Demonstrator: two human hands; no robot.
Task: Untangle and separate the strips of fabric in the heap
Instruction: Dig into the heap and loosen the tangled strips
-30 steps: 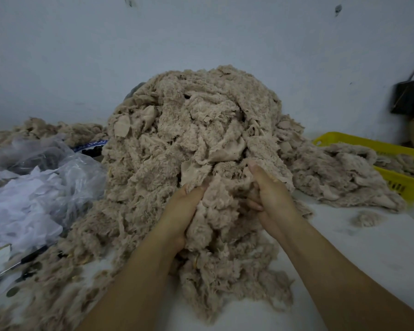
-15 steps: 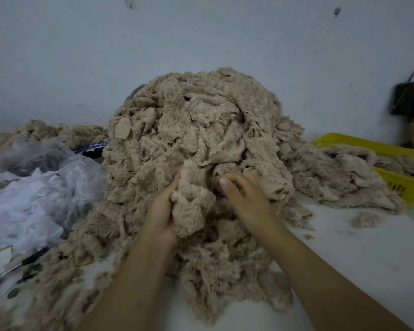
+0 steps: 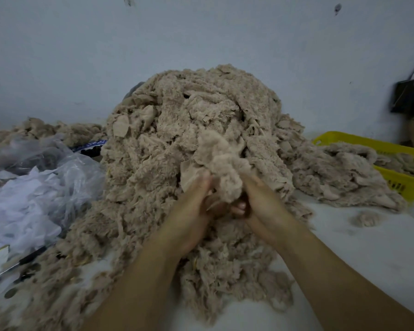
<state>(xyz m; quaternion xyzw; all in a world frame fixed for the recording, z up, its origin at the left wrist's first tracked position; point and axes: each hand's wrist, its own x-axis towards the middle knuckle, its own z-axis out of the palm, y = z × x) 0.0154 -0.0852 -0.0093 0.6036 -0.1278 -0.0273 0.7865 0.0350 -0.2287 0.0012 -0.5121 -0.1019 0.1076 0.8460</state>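
**A:** Nearest the camera, what were the hands doing?

**B:** Both were up against the front of the heap. The left hand [image 3: 191, 211] and the right hand [image 3: 264, 206] met close together. Their fingers were curled into the underside of one clump [image 3: 222, 163] of beige fabric, gripping it from either side.

**A:** Was the clump free?

**B:** I couldn't tell. It stood just above the hands, touching the heap [image 3: 167, 144] behind it, and any trailing strips were hidden. The heap itself sat on the white table [image 3: 368, 263], spilling toward the person.

**A:** So which step was it?

**B:** Drawing one tangle out, I'd judge, and the bulk looked unsorted. The next move called for parting the hands slowly and feeling for where strips crossed. Fluffy stuff like this would likely snag and drag its neighbours along.

**A:** Anything farther off?

**B:** A plastic bag [image 3: 41, 187] of white scraps at left, a yellow basket [image 3: 392, 149] holding more beige fabric at right, then the bare wall [image 3: 201, 32].
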